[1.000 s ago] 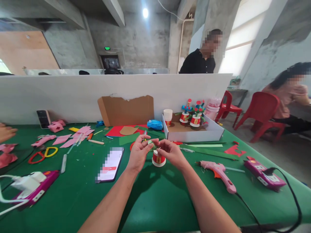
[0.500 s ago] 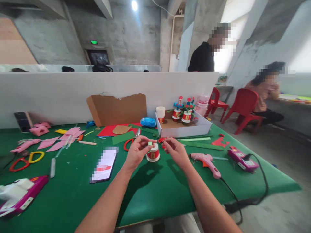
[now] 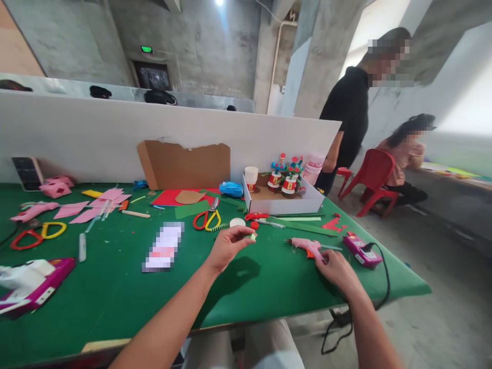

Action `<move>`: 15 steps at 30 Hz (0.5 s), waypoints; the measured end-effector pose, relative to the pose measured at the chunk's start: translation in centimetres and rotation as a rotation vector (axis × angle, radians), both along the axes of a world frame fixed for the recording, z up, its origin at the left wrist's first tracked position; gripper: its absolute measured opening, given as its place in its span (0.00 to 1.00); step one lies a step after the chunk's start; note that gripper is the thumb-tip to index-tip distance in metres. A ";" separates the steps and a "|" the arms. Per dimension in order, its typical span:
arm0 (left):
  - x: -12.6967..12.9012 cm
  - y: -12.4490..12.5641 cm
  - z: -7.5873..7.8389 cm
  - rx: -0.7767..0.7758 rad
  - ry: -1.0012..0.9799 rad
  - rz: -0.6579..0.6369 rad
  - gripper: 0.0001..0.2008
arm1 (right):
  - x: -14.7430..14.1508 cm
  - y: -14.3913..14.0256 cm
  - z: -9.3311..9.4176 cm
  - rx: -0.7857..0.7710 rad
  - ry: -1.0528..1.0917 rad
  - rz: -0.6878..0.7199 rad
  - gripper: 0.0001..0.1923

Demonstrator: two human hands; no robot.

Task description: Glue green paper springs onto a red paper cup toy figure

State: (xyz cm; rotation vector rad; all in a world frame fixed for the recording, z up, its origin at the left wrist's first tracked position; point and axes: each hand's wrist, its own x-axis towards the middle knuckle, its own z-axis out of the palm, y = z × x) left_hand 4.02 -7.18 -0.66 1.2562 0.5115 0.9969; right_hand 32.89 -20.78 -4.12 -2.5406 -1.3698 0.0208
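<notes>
My left hand (image 3: 228,248) is closed, its thumb and fingertips pinching a small pale-green piece (image 3: 253,237), perhaps folded paper, above the table. Behind that hand, a paper cup's white round end (image 3: 237,223) shows; the rest is hidden. Close by lies a small red disc (image 3: 254,225). To the right, my right hand (image 3: 340,270) has its fingers around the handle of a pink hot glue gun (image 3: 307,246), which lies on the table with its nozzle pointing left. A glue stick (image 3: 332,248) juts from its back.
Red-and-yellow scissors (image 3: 207,215) lie behind my left hand. A white box (image 3: 284,206) holds cups and decorated cup figures. A phone (image 3: 163,246) lies left. A purple power strip (image 3: 362,251) and cord are at right. One person stands beyond the table; another sits.
My right hand has moved right, from beside the cup to the glue gun's handle. My left hand has come away from the cup with the green piece. The view has shifted; the standing person moved right.
</notes>
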 end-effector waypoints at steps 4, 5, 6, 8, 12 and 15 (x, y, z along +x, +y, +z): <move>-0.6 0.0 -1.3 -0.090 -0.063 0.021 0.16 | -0.6 1.1 0.3 0.031 0.066 0.013 0.04; -0.7 0.1 -1.5 -0.095 -0.073 0.028 0.16 | -1.1 1.3 0.6 0.068 0.105 0.009 0.03; -0.7 0.2 -1.6 -0.097 -0.081 0.038 0.16 | -1.6 1.6 1.0 0.116 0.155 0.007 0.02; -0.8 0.4 -1.6 -0.097 -0.096 0.064 0.16 | -3.0 2.1 1.9 0.239 0.285 0.006 0.04; -0.8 0.6 -1.6 -0.096 -0.112 0.089 0.17 | -6.6 3.1 4.0 0.474 0.706 0.035 0.13; -0.8 0.7 -1.6 -0.100 -0.137 0.111 0.18 | -9.0 3.6 5.3 0.517 1.137 0.152 0.12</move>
